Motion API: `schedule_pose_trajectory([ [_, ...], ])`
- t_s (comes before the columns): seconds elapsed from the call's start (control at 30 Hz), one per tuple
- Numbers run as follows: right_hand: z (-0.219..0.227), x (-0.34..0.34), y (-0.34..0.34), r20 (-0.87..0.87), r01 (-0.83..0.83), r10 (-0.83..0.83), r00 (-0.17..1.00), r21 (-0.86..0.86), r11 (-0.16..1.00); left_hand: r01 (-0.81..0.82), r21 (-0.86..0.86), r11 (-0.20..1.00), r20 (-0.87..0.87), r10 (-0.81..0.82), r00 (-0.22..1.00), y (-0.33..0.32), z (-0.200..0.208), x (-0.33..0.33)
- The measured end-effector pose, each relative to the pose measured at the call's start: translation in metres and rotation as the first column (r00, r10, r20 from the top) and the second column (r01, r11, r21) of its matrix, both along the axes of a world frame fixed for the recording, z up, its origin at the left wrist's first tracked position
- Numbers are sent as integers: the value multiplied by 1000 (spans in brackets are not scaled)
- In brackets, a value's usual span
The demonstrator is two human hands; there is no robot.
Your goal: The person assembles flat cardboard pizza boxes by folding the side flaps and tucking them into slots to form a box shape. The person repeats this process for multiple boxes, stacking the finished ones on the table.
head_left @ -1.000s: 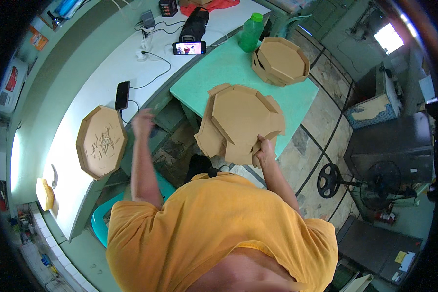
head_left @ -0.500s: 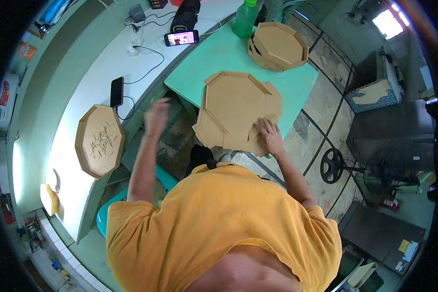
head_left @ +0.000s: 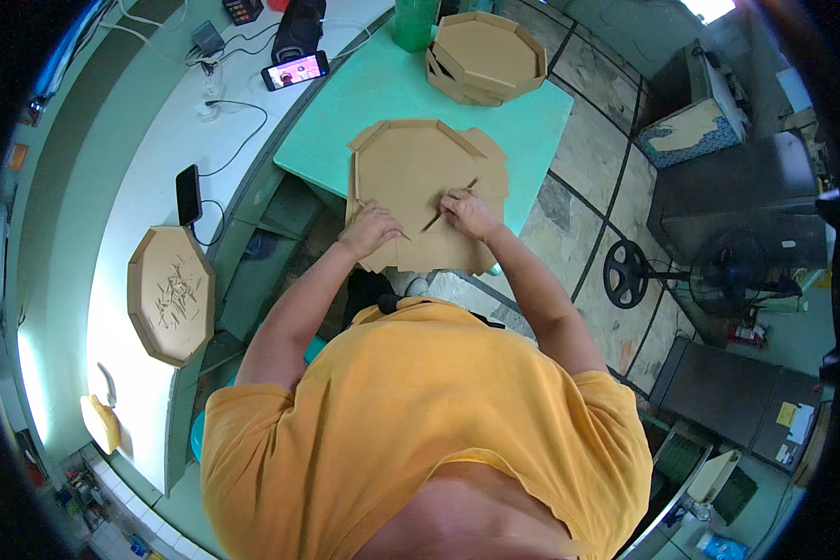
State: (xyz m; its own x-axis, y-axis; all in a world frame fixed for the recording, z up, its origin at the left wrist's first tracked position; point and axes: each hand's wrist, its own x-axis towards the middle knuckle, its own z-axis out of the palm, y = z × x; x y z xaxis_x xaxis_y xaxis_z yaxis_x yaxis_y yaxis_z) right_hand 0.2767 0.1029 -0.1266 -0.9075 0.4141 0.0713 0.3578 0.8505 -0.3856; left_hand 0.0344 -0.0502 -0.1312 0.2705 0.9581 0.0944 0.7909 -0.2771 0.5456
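A partly folded brown cardboard box [head_left: 406, 168] with eight sides lies near the front of the green table. Its far and left sides stand up as low walls. At the near left corner, the fingers of my left hand [head_left: 373, 229] are closed on the box's edge. My right hand [head_left: 467, 213] grips the near right side, where a thin dark slanting line, seemingly a raised flap on edge, passes under the fingers. Loose flaps spread flat on the right and toward me. The fingertips are partly hidden.
Folded boxes [head_left: 490, 56] are stacked at the table's far end, beside a green bottle [head_left: 415, 23]. On the white counter to the left are a cardboard tray [head_left: 170, 297] of small strips, a black phone [head_left: 188, 195], a propped lit phone [head_left: 295, 71] and cables.
My left hand has come from the left, off the box, onto its near left edge. My right hand has moved inward along the near right side. The whole view has shifted slightly.
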Motion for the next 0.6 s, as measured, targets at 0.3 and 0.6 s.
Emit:
schedule_pose_trajectory([
  [0.3, 12, 27, -38, 94, -193, 173, 980, 282, 940, -191, -2, 982, -112, 190, 975, -3, 0, 24],
  [0.6, 27, 35, -53, 152, -143, 102, 983, 290, 946, -1, 244, 970, -44, 12, 999, -24, -5, 10],
])
